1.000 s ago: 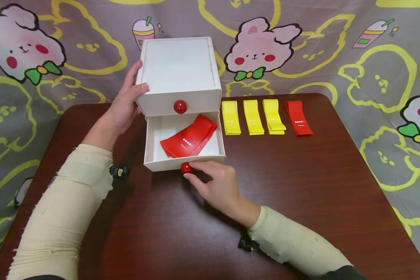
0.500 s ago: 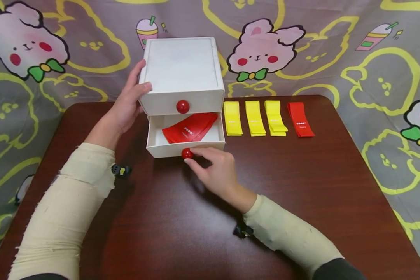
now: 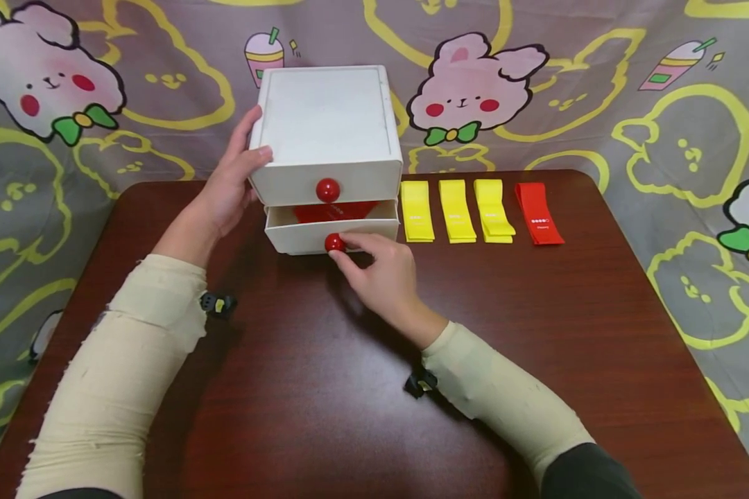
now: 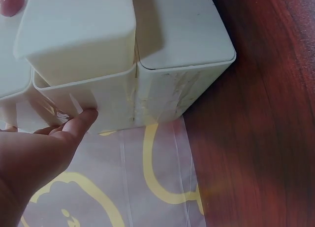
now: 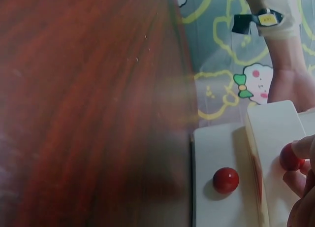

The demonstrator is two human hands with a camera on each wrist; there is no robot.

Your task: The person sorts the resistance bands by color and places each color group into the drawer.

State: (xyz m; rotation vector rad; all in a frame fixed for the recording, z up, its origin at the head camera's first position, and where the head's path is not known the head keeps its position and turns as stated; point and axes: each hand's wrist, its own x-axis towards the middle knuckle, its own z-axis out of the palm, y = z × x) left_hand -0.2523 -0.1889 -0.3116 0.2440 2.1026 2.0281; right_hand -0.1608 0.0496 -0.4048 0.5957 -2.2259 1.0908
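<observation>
A white two-drawer box (image 3: 326, 114) stands at the back of the table. Its lower drawer (image 3: 296, 238) is partly out, and a red band (image 3: 333, 212) inside is half hidden under the upper drawer front. My right hand (image 3: 383, 277) pinches the red knob (image 3: 334, 242) of that lower drawer between thumb and fingertips; the right wrist view shows the same knob (image 5: 291, 157) in its grip. Against the box's left side lies my left hand (image 3: 227, 184), thumb at the upper edge near the front. In the left wrist view, the left hand's thumb (image 4: 81, 122) presses the box's side wall.
Right of the box, three folded yellow bands (image 3: 417, 211) and one folded red band (image 3: 539, 213) lie in a row on the brown table (image 3: 505, 298). A patterned cloth (image 3: 568, 104) hangs close behind. The upper drawer's red knob (image 3: 328, 190) sits above the lower one.
The lower drawer has slid back toward the box, the right hand moving with its knob. More of the red band inside is now covered. The left hand keeps its place on the box.
</observation>
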